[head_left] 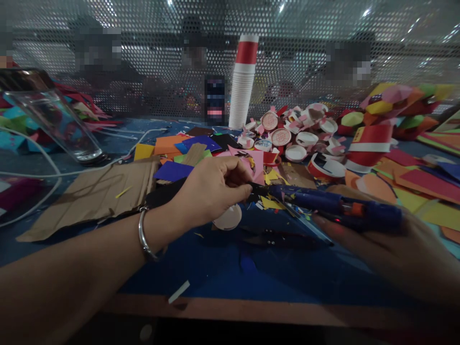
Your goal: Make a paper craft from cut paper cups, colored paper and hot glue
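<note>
My right hand (373,239) is wrapped round a blue hot glue gun (334,203), a small red light showing on its side. The gun's nozzle points left and meets a small black piece (258,189), perhaps paper, pinched between the thumb and fingers of my left hand (212,189). A silver bangle circles my left wrist. Beneath that hand a pale round disc (228,217) lies on the blue table (215,268). Dark thread snips (269,237) rest nearer the front edge. Whether the nozzle actually touches the black piece I cannot tell.
Coloured paper scraps (201,143) and torn cardboard (104,191) cover the left and middle. Behind them rise stacked paper cups (242,91) beside a heap of cut cup bottoms (305,139). A glass bottle (61,120) and white cable (53,165) are at left, coloured sheets (427,187) at right.
</note>
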Demonstrator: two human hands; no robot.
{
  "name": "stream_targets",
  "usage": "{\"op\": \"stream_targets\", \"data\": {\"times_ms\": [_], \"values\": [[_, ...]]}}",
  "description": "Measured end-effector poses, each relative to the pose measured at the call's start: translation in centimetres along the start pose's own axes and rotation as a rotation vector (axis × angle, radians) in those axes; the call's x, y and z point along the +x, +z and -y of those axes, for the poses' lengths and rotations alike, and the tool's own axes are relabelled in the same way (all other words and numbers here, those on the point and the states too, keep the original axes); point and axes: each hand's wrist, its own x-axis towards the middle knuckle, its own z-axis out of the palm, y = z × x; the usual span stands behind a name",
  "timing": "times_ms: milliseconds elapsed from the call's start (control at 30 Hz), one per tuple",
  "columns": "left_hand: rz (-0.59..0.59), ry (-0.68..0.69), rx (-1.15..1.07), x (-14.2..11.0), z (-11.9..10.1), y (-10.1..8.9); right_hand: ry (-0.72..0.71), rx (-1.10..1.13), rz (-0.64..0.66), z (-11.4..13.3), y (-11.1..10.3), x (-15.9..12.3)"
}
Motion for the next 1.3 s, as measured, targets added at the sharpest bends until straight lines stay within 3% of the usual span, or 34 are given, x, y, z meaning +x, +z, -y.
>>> {"op": "stream_targets", "data": {"times_ms": [367,633,800,967,1067,1167,1300], "values": [[-0.046,0.183,0.190,-0.5,-0.5,-0.2,-0.021,0.030,0.000,-1.0,0.2,0.4],[-0.091,0.062,0.062,0.2,0.0,-1.2,0.030,-0.149,-0.013,-5.4,-0.3,2.3],[-0.100,0.001,-0.031,0.2,0.3,-1.5,0.046,-0.241,0.106,-8.1,0.2,2.4],[-0.098,-0.013,-0.047,0.2,0.1,-1.3,-0.081,-0.296,0.310,-10.0,0.5,2.0],[-0.107,-0.025,-0.077,0.3,-0.3,-1.1,-0.107,-0.261,0.356,-11.2,-0.5,1.8],[-0.129,-0.047,-0.090,0.3,-0.6,-0.9,-0.186,-0.287,0.307,-10.4,-1.9,1.7],[-0.131,-0.032,-0.080,0.5,-0.3,-0.8,-0.266,-0.194,0.259,-4.1,-2.8,1.8]]}}
